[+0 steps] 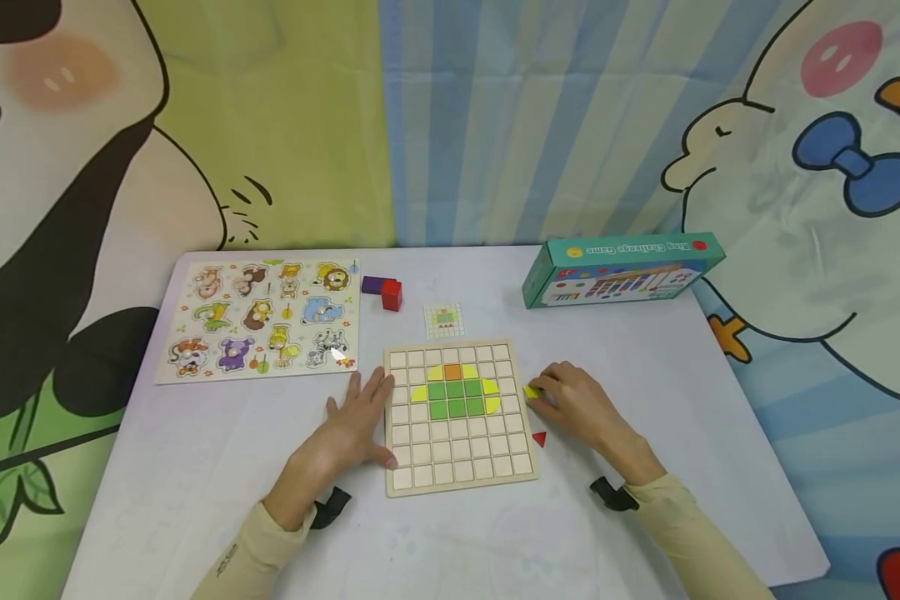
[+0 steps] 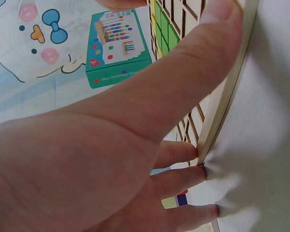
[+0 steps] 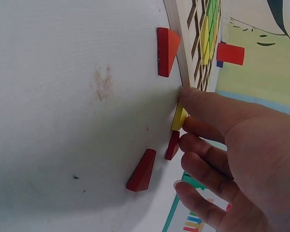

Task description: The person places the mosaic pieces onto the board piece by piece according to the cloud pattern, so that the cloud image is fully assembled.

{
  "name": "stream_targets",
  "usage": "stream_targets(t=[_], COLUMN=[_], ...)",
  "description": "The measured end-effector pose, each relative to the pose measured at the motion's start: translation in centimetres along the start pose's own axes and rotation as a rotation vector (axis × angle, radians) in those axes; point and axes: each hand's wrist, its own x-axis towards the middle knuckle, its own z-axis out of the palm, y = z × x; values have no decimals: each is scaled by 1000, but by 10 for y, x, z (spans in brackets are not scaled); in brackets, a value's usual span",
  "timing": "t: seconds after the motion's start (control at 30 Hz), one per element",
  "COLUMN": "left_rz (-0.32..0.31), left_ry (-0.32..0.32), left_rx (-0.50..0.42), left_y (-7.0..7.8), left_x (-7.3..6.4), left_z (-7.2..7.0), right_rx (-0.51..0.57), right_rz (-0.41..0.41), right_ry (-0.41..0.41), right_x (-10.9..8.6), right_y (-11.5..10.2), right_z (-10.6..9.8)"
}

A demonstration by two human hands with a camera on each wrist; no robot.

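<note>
A wooden grid board lies flat on the table, with green squares, an orange square and yellow round-edged pieces in its upper cells. My left hand spreads along the board's left side; its thumb rests on the rim and its other fingertips touch near the edge. Just right of the board, my right hand pinches a small yellow piece between thumb and forefinger. One red triangle lies near the board's right edge. Two darker red pieces show beside the right fingers.
Above the board lies a small pattern card. Red and purple blocks sit behind it to the left. An animal puzzle board occupies the back left, a green game box the back right. A printed curtain hangs behind.
</note>
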Motion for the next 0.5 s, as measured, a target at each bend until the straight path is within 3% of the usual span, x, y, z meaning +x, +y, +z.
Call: stream_targets(t=[0.37,0.5], left_rz=[-3,-4], left_ry=[0,0], left_rx=[1,-1], left_y=[0,0], left_x=[0,0], left_z=[1,0], right_rx=[2,11], right_rz=[1,17], right_ry=[-41,-21], right_x=[-1,-2], right_y=[3,5], right_z=[-4,-4])
